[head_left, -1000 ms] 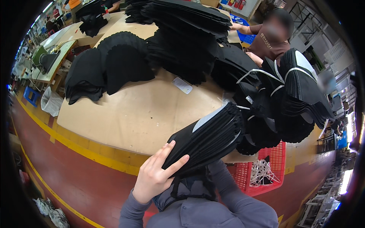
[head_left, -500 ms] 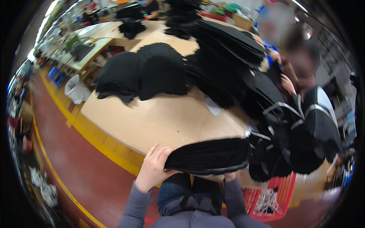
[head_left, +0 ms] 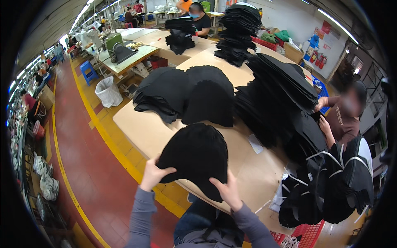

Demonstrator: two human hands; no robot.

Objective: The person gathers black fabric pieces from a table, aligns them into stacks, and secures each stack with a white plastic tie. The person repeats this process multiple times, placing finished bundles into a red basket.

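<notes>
A flat stack of black rounded fabric pieces [head_left: 196,157] lies at the near edge of a tan worktable [head_left: 140,128]. My left hand [head_left: 152,174] grips the stack's near left edge. My right hand [head_left: 226,191] presses on its near right edge. Both grey-sleeved forearms come up from the bottom of the view. Beyond it lie two similar black piles [head_left: 186,95] on the same table.
Tall stacks of black cut pieces [head_left: 281,99] fill the table's right side, where a person in a brown shirt [head_left: 341,120] handles them. Black pieces with white trim [head_left: 339,177] hang lower right above a red basket [head_left: 308,237]. A white bin [head_left: 108,91] and sewing tables stand to the left.
The stack, held edge-on in the air a second ago, now lies flat on the table edge. My view has swung left, and both hands rest on the stack.
</notes>
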